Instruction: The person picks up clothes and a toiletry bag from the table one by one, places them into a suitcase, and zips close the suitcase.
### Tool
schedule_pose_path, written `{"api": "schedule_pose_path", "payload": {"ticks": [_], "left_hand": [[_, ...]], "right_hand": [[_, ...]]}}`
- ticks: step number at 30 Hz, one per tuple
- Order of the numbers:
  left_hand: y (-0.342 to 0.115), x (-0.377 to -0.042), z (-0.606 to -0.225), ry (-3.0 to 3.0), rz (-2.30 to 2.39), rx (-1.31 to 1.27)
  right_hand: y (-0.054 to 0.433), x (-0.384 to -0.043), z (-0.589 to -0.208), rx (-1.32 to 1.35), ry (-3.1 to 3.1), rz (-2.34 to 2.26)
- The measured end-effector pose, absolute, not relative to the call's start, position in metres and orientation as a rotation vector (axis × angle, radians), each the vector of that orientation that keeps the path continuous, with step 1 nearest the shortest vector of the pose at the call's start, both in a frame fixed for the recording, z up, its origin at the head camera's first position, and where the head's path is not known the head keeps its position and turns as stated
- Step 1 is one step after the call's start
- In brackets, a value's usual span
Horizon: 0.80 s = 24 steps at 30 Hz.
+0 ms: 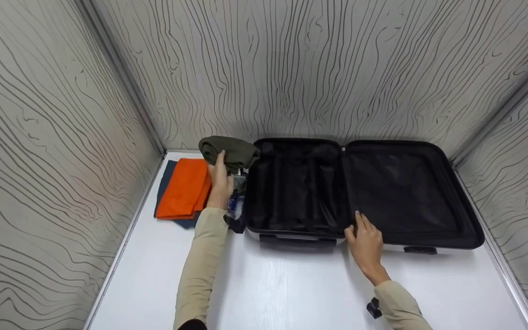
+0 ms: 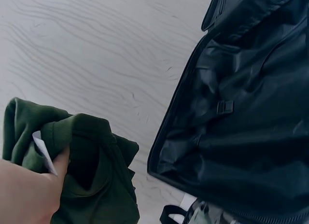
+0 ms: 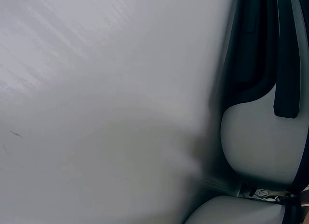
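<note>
Left hand [image 1: 221, 179] holds green garment [image 1: 237, 152]; right hand [image 1: 365, 244] seemingly touches suitcase [image 1: 294, 188].

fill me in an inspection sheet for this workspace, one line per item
Surface: white table, dry-looking in the visible parts.
Job's things: green garment, held bunched; black-lined suitcase, lying open with both halves side by side.
Clutter: orange cloth on dark blue cloth, left of the suitcase; small items between, partly hidden, not identifiable.
Hands: left hand grips the garment; right hand rests on the suitcase's near edge, where the halves meet.
Cables: nothing seen.
Surroundings: wood-grain-patterned walls behind and both sides.
</note>
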<state>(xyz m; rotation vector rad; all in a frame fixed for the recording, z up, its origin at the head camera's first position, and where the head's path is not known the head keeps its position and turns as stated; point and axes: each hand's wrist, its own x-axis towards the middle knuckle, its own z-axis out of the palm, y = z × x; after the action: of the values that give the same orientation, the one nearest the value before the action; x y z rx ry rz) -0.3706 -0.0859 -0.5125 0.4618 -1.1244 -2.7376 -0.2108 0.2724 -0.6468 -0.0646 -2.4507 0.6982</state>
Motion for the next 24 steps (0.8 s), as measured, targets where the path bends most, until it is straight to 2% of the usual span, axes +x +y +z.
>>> {"api": "schedule_pose_path", "payload": {"ticks": [24], "left_hand": [[-0.021,-0.368,-0.519,-1.27,-2.857,0.414]], "right_hand": [[0.273,-0.211,-0.648,-0.074,-2.457,0.7]]}}
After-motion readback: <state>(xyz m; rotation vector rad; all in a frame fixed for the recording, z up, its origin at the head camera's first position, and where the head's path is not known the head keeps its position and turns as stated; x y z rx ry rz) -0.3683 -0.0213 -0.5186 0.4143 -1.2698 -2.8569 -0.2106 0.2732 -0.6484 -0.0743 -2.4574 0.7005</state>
